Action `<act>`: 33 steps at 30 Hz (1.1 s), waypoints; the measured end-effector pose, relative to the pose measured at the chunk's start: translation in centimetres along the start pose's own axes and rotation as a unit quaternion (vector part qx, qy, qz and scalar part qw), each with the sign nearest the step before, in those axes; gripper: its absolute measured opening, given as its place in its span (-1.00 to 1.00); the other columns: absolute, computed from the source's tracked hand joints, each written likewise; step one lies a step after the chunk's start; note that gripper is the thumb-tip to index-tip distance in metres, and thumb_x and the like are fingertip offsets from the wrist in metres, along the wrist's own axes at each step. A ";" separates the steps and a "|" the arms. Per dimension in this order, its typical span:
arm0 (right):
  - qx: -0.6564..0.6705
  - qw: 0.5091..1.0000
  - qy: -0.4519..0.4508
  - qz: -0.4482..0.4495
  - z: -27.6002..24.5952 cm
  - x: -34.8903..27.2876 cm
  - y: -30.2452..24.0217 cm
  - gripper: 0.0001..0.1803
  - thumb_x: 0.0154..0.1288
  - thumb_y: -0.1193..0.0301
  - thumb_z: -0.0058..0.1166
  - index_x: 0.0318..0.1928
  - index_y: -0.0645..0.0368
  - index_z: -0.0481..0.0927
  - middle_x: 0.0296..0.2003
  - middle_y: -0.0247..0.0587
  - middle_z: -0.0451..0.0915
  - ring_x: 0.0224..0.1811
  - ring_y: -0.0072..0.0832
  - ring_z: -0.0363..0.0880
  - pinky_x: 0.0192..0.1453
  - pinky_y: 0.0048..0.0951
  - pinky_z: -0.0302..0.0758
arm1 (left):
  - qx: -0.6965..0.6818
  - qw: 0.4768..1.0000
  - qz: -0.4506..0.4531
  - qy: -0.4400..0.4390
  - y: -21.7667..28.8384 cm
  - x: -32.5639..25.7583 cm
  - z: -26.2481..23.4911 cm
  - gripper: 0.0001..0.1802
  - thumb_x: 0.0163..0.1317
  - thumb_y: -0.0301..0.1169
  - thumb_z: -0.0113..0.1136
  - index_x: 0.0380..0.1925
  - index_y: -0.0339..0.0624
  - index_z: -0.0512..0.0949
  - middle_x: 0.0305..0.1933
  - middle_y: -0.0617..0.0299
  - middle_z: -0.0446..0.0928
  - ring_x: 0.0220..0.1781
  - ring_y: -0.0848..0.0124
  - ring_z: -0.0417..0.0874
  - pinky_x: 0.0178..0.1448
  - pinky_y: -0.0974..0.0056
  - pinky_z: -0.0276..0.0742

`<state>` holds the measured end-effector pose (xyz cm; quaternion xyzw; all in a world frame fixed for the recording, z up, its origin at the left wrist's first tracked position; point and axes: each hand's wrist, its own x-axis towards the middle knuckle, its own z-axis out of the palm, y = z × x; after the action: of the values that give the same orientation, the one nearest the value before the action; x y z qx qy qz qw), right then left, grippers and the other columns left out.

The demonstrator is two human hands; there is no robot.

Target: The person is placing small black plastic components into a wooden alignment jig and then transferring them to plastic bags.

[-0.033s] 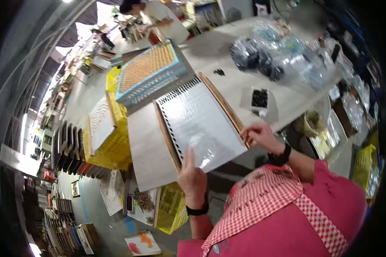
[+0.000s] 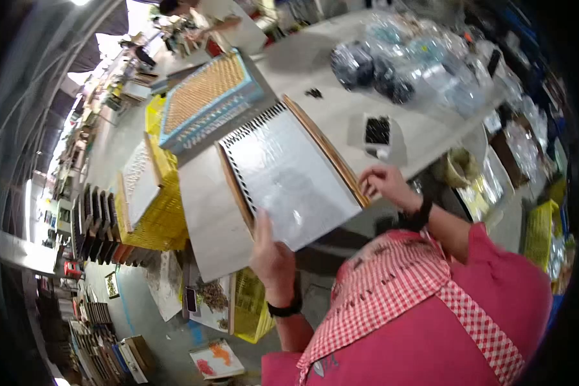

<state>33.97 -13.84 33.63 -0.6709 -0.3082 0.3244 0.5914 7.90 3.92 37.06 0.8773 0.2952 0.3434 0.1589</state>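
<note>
Hands grip 1 wood-framed tray (image 2: pixel 289 180) lined with clear plastic film: your left hand (image 2: pixel 271 248) clamps its near corner, your right hand (image 2: pixel 385 183) pinches the right wooden edge. It lies on the grey desk (image 2: pixel 431 128), just beside a small black-filled box (image 2: pixel 377 132)

A wood-framed tray (image 2: pixel 289 177) with a glossy, silvery sheet face lies on the smooth matt grey table (image 2: pixel 206 219); crinkly clear plastic bags (image 2: pixel 418 61) shine at its far edge.
</note>
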 end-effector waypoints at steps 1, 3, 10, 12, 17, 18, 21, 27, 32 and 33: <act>0.046 0.996 0.032 0.075 -2.1 0.2 2.9 -0.78 0.31 0.46 -0.11 -0.14 0.26 0.57 -0.33 -0.28 0.61 -0.43 -0.61 0.59 -0.39 -0.55 0.56 | 0.025 0.998 -0.043 -0.027 0.9 0.8 -1.1 -0.28 -0.01 -0.69 -0.13 0.27 -0.14 0.39 0.26 -0.01 0.46 -0.09 0.04 0.68 -0.19 0.17 0.61; 0.038 0.983 0.060 0.170 -5.2 0.6 7.3 -0.72 0.33 0.37 -0.03 0.01 0.18 0.47 -0.25 -0.27 0.56 -0.32 -0.53 0.61 -0.33 -0.41 0.61 | 0.059 0.996 -0.067 -0.022 3.1 2.8 -3.0 -0.27 0.01 -0.69 -0.15 0.30 -0.17 0.36 0.28 -0.08 0.43 0.02 0.01 0.64 -0.15 0.17 0.57; 0.235 0.902 0.157 0.327 -7.3 2.6 14.1 -0.44 0.31 0.11 0.09 0.19 0.09 0.25 -0.15 -0.12 0.40 -0.31 -0.29 0.58 -0.32 -0.12 0.67 | 0.073 0.994 -0.078 0.010 5.3 5.0 -2.3 -0.25 -0.03 -0.71 -0.13 0.30 -0.23 0.36 0.28 -0.19 0.41 0.16 0.09 0.59 -0.09 0.29 0.50; 0.240 0.901 0.157 0.326 -7.8 5.0 14.7 -0.31 0.27 -0.02 0.11 0.24 0.03 0.17 -0.02 0.04 0.33 -0.17 -0.16 0.57 -0.23 -0.02 0.67 | 0.058 0.993 -0.099 -0.011 6.7 5.5 -1.5 -0.25 -0.02 -0.71 -0.13 0.31 -0.23 0.36 0.29 -0.18 0.41 0.15 0.10 0.59 -0.09 0.28 0.50; 0.371 0.827 0.251 0.340 -8.1 11.0 17.0 -0.20 0.21 0.01 0.20 0.28 -0.07 0.02 -0.03 0.08 0.31 -0.11 0.04 0.54 -0.21 0.09 0.66 | 0.051 0.996 -0.053 -0.058 7.8 7.8 1.1 -0.24 -0.05 -0.69 -0.10 0.31 -0.27 0.32 0.37 -0.14 0.31 0.28 -0.02 0.48 0.10 0.11 0.51; 0.370 0.823 0.272 0.335 -8.0 11.9 17.3 -0.24 0.22 0.04 0.19 0.26 -0.07 0.04 -0.08 0.05 0.32 -0.15 0.01 0.54 -0.21 0.10 0.65 | 0.050 0.996 -0.052 -0.061 8.3 8.5 2.0 -0.24 -0.05 -0.69 -0.10 0.31 -0.27 0.32 0.37 -0.14 0.31 0.28 -0.02 0.48 0.10 0.11 0.51; 0.388 0.807 0.268 0.356 -8.0 13.0 17.5 -0.34 0.26 0.11 0.14 0.23 -0.09 0.07 -0.27 -0.06 0.36 -0.34 -0.10 0.53 -0.31 0.09 0.62 | 0.074 0.995 -0.001 -0.069 10.1 10.6 4.1 -0.24 -0.05 -0.70 -0.11 0.31 -0.26 0.32 0.39 -0.04 0.31 0.25 0.02 0.50 0.08 0.14 0.53; 0.440 0.784 0.299 0.321 -8.7 15.3 24.4 -0.36 0.24 0.26 0.07 0.25 -0.21 0.05 -0.11 0.07 0.39 -0.48 -0.12 0.47 -0.56 0.02 0.57 | 0.106 0.982 0.106 -0.111 12.1 14.5 11.8 -0.28 -0.03 -0.67 -0.07 0.28 -0.24 0.34 0.41 0.07 0.30 0.06 0.02 0.61 -0.08 0.13 0.56; 0.429 0.792 0.319 0.295 -7.4 14.6 18.3 -0.30 0.19 0.33 0.06 0.32 -0.14 0.09 -0.22 0.03 0.48 -0.63 -0.23 0.46 -0.65 -0.13 0.53 | 0.132 0.971 0.098 -0.175 12.4 17.1 17.8 -0.18 -0.08 -0.73 -0.05 0.34 -0.23 0.28 0.44 0.05 0.26 -0.09 0.02 0.65 -0.20 0.14 0.56; 0.420 0.800 0.330 0.272 -7.7 14.2 18.3 -0.32 0.17 0.32 0.08 0.29 -0.13 0.15 -0.30 0.00 0.48 -0.64 -0.27 0.45 -0.66 -0.15 0.53 | 0.121 0.962 0.208 -0.126 9.8 17.8 20.7 -0.17 -0.09 -0.74 -0.03 0.35 -0.23 0.25 0.45 0.03 0.24 -0.03 0.04 0.64 -0.16 0.13 0.57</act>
<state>49.16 -9.12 15.19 -0.4793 0.2673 0.3291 0.7685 36.76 5.89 36.06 0.9683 0.1229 0.2170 0.0126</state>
